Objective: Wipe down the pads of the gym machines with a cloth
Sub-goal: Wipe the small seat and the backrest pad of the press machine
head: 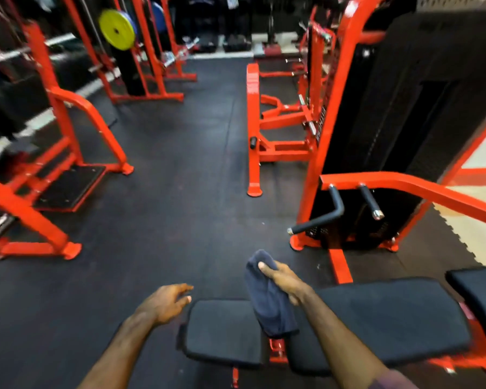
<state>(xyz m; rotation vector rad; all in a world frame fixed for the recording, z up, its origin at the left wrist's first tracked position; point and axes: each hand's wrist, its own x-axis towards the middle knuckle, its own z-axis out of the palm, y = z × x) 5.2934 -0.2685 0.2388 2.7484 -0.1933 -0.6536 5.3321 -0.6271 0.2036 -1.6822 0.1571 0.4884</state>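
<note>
In the lower centre of the frame, the right hand [282,279] holds a dark blue cloth [267,301]; its fingers are curled around the cloth, and the thumb presses on the upper end. The cloth hangs down between 2 black pads: a small pad [222,332] at its left and a large pad [390,318] at its right. The left hand [166,303], lower left of centre, holds nothing, fingers loosely spread above the black floor [166,178]. Red machine frames [320,136] stand around.

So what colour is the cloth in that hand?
Dark blue cloth, seen in the head view.
</note>
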